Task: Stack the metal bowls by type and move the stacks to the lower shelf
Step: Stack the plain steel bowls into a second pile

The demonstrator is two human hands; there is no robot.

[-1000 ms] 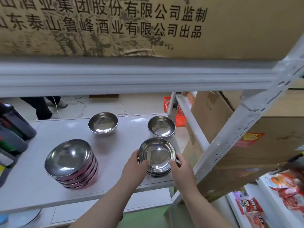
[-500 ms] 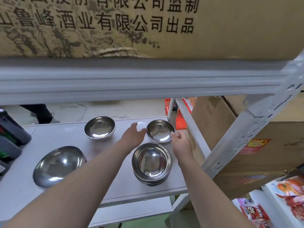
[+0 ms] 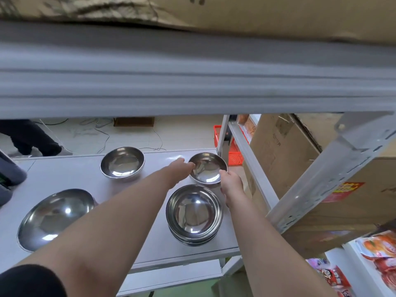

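Both hands, left [image 3: 180, 168] and right [image 3: 230, 181], gripped the far bowl [image 3: 207, 168] at opposite rims (the stack [image 3: 194, 213] sat just nearer).

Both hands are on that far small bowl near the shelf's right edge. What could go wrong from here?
1. The small bowl sits close to the shelf right edge, by the upright; a slip could knock it off.
2. The left hand and right hand pinch only its rim, and polished steel may slide.
3. Bringing it back, the right forearm passes close beside the stack of small bowls, which stands near the front edge and could be nudged.
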